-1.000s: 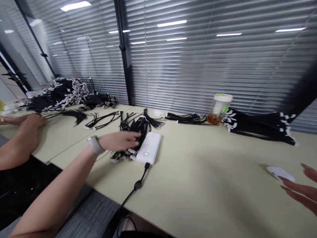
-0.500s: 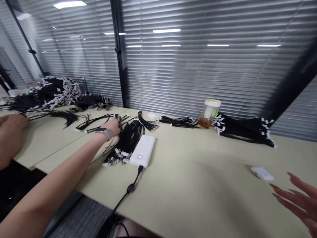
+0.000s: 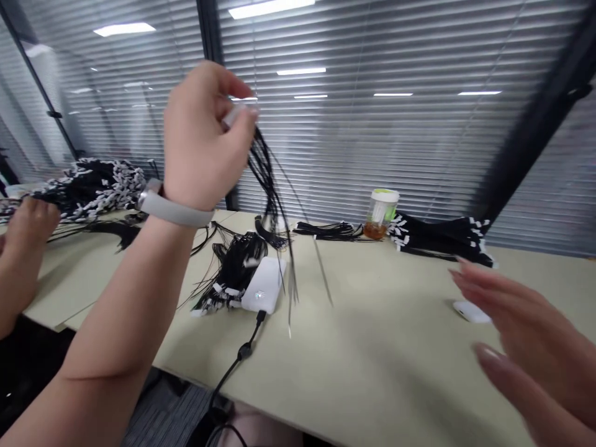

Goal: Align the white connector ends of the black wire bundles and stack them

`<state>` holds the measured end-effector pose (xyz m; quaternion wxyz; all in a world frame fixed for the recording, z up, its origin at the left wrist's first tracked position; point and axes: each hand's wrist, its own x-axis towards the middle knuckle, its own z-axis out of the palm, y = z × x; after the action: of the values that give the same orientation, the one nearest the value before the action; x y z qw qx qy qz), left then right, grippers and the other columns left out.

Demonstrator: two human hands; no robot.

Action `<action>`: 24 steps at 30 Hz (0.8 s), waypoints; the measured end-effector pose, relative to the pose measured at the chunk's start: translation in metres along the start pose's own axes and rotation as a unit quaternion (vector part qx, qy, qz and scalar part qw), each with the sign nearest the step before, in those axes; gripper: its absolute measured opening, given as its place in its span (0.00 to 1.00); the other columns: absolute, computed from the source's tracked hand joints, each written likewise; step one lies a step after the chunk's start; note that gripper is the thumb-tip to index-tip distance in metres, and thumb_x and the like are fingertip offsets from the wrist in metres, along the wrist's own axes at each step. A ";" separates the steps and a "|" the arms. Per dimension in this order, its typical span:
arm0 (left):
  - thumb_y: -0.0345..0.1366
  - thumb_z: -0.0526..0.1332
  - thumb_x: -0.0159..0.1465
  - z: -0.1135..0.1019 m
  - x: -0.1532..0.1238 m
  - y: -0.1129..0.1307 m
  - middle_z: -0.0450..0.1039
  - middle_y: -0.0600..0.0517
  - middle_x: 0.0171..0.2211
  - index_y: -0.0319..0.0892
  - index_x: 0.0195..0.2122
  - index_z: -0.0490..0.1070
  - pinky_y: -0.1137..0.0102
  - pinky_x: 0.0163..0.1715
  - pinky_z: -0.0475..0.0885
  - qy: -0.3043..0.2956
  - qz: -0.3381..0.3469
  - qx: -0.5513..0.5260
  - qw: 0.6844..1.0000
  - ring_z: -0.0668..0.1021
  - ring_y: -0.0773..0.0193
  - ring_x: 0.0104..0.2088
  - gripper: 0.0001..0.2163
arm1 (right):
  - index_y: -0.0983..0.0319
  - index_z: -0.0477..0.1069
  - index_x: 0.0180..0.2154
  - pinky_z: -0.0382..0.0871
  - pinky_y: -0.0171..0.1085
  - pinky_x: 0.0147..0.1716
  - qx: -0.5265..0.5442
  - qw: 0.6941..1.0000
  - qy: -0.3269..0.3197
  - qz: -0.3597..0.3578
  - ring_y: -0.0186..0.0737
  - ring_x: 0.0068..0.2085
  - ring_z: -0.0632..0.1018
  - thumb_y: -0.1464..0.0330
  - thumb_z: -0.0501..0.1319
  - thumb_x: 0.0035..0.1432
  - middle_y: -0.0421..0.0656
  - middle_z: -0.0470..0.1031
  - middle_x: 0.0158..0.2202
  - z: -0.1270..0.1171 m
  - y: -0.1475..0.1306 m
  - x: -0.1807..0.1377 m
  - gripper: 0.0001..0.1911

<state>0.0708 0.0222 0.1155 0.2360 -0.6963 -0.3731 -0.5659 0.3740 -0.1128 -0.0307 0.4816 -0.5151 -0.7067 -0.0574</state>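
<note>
— Slatted blinds (image 3: 410, 149) rise behind the far edge of a pale worktop (image 3: 349, 366). Where is the bundle of black wires (image 3: 266, 171) relative to the left hand (image 3: 209, 139)?

— Its white end is pinched between thumb and fingers, high above the worktop; the loose strands hang below and to the right of the hand. Whether any tip touches the surface cannot be told.

— And the right hand (image 3: 526, 335)?

— Open, thumb well apart from the fingers, grasping nothing visible, near a white case (image 3: 471, 311).

— What lies nearer the left edge?

— A white power bank (image 3: 264, 284) beside a heap of black cables (image 3: 235, 267).
</note>
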 end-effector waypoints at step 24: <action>0.27 0.61 0.54 0.095 -0.161 0.023 0.72 0.49 0.34 0.37 0.41 0.64 0.72 0.33 0.73 -0.484 -0.491 -0.480 0.542 0.76 0.71 0.28 0.13 | 0.61 0.67 0.45 0.55 0.35 0.26 -0.323 0.869 -0.183 -0.328 0.36 0.28 0.69 0.73 0.50 0.60 0.43 0.69 0.28 0.058 0.056 0.017 0.13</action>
<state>0.1342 0.0389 -0.0615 -0.6647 -0.5817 -0.3868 -0.2649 0.3822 -0.0420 -0.0724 0.1040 -0.3821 -0.8524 -0.3416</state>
